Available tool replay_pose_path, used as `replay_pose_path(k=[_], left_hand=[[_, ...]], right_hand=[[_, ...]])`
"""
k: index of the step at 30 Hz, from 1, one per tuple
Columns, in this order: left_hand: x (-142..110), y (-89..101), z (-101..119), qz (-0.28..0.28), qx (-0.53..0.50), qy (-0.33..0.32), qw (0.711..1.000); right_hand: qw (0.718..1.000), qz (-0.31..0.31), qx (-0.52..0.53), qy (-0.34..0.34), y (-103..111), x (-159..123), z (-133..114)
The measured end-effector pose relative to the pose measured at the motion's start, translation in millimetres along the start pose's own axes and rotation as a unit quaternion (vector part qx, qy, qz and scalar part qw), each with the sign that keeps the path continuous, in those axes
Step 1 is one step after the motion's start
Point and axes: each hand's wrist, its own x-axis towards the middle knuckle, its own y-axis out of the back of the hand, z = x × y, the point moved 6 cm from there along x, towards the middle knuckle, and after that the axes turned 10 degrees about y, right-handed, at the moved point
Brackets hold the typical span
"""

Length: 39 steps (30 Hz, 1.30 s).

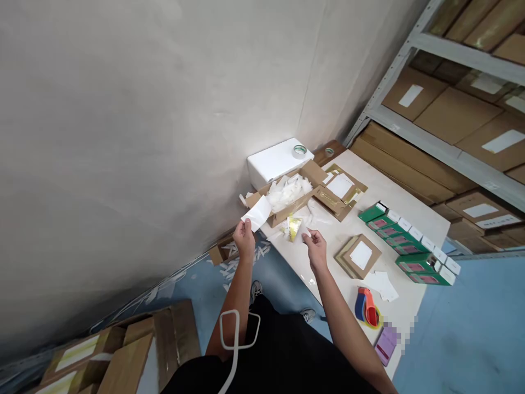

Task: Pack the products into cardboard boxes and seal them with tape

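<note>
My left hand pinches one corner of a white paper sheet, raised beside an open carton full of crumpled white paper scraps. Between the fingers of my right hand is a small white paper piece, over the near edge of the table. A shiny yellowish piece of tape shows right beside it; whether the two are joined I cannot tell. Right of my right hand sits a small cardboard box with a white label on top.
Green boxes line the right side of the white table. A tape dispenser and a purple phone-like item lie at the near end. Flattened cardboard is behind. Shelves hold cartons; paper strips litter the floor.
</note>
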Motion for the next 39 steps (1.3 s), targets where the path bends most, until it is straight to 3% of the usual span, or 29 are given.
replay_pose_path(k=[5,11,14,18,22,26,29,35,39], left_hand=[[32.9,72.9,14.6,0.033,0.001,-0.018,0.999],[57.9,165.7,30.2,0.066,0.015,-0.018,0.998],[53.1,204.8,37.4,0.091,0.042,-0.021,0.995],[42.0,243.4,40.8,0.141,0.070,-0.011,0.988],[39.6,260.3,35.9,0.156,0.082,0.005,0.984],[46.2,250.3,30.6,0.142,0.094,-0.007,0.985],[51.0,222.6,32.1,0.121,0.122,-0.039,0.984],[36.9,118.5,48.1,-0.005,0.258,-0.188,0.948],[2.5,37.6,45.0,-0.119,0.295,-0.291,0.902]], right_hand=[[0.989,-0.123,-0.009,-0.084,-105.6,-9.7,40.7],[0.950,-0.241,-0.100,-0.174,-210.4,-32.4,126.8],[0.930,-0.274,-0.192,-0.150,-253.8,-35.9,157.8],[0.922,-0.283,-0.239,-0.113,-304.2,-31.7,177.7],[0.938,-0.250,-0.226,-0.086,-324.1,-25.8,174.9],[0.958,-0.235,-0.141,-0.080,-310.8,-30.4,149.6],[0.966,-0.237,-0.064,-0.082,-287.3,-36.7,115.8],[0.968,-0.238,0.009,-0.076,-224.7,-35.2,39.2],[0.980,-0.162,0.075,-0.093,-167.9,-23.3,7.2]])
